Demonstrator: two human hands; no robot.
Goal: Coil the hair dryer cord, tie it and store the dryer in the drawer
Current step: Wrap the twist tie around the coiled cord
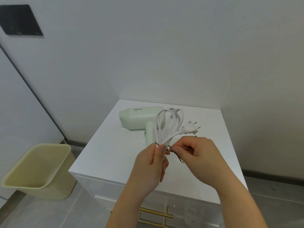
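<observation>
A pale green hair dryer (139, 118) lies on its side on the white cabinet top (105, 150), nozzle pointing left. Its white cord (169, 124) is gathered into several loops that stand up above my hands, with the two-pin plug (190, 129) sticking out to the right. My left hand (151, 167) grips the bunched loops at their lower end. My right hand (197, 157) pinches a thin dark tie (176, 153) that wraps around the bundle just above my left thumb; one end of the tie dangles free.
A yellow-green waste bin (37, 168) stands on the grey floor left of the cabinet. A drawer front with a brass handle (156, 214) shows below the cabinet top, behind my forearms. White walls stand behind and to the left, with a dark panel (19, 20) at the upper left.
</observation>
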